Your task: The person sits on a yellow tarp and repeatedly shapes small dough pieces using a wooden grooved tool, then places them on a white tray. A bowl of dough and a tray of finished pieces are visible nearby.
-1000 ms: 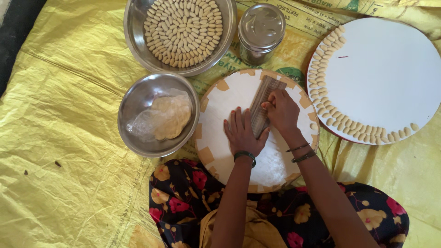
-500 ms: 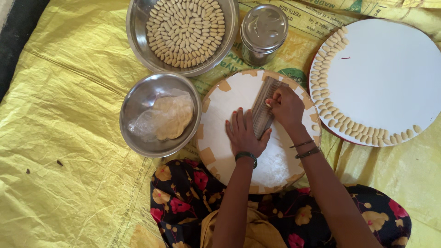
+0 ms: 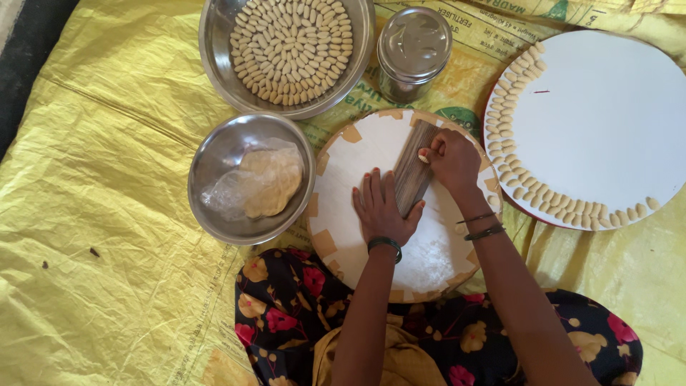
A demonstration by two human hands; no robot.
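On the round white board (image 3: 371, 154), which is lying flat on the yellow sheet (image 3: 107, 214) just above the person's lap, both hands are working at a small ridged wooden paddle (image 3: 413, 171). From the head camera, the paddle is lying tilted across the upper middle of the board. The left hand (image 3: 382, 211) is resting flat with its fingers spread and released, its thumb side touching the paddle's lower end and pinning it to the board. The right hand (image 3: 454, 161) is curling over the paddle's upper end, its fingertips pressing a small pale dough piece (image 3: 424, 155) against the ridges; the fingers are bent around that piece rather than clenched into a fist. Flour is dusting the board's lower part. Just left of the board, a steel bowl (image 3: 221, 154) is holding a lump of dough (image 3: 268, 182) with clear plastic wrap beside it. Above the board, a wide steel dish (image 3: 214, 43) is sitting filled with rows of small shaped dough pieces (image 3: 293, 46), and beside that dish a lidded steel canister (image 3: 413, 53) is standing upright. Right of the board, a large round white tray (image 3: 614, 121) is carrying more shaped pieces (image 3: 529, 189) lined along its left and lower rim.
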